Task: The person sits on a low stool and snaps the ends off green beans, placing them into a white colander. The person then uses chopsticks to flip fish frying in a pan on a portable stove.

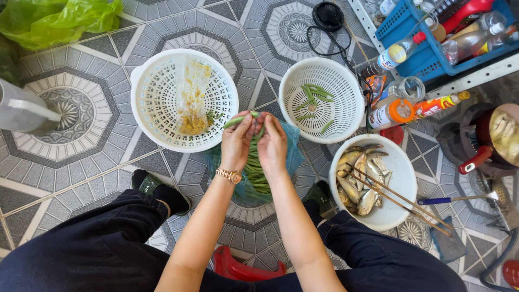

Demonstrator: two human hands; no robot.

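My left hand (237,141), with a gold watch on the wrist, and my right hand (272,143) are pressed together over a blue plastic bag (294,157) full of long green beans (254,170). Both hands grip a single green bean (237,120), whose end sticks out to the left. A large white colander (157,94) at the left holds yellowish scraps in a clear bag. A smaller white colander (346,86) at the right holds a few trimmed green beans (313,97).
A white bowl (403,173) of small fish with chopsticks sits at the right. Bottles, a blue crate (427,57), a pot and utensils crowd the far right. A green plastic bag (48,19) lies top left. A red stool (238,267) is between my knees.
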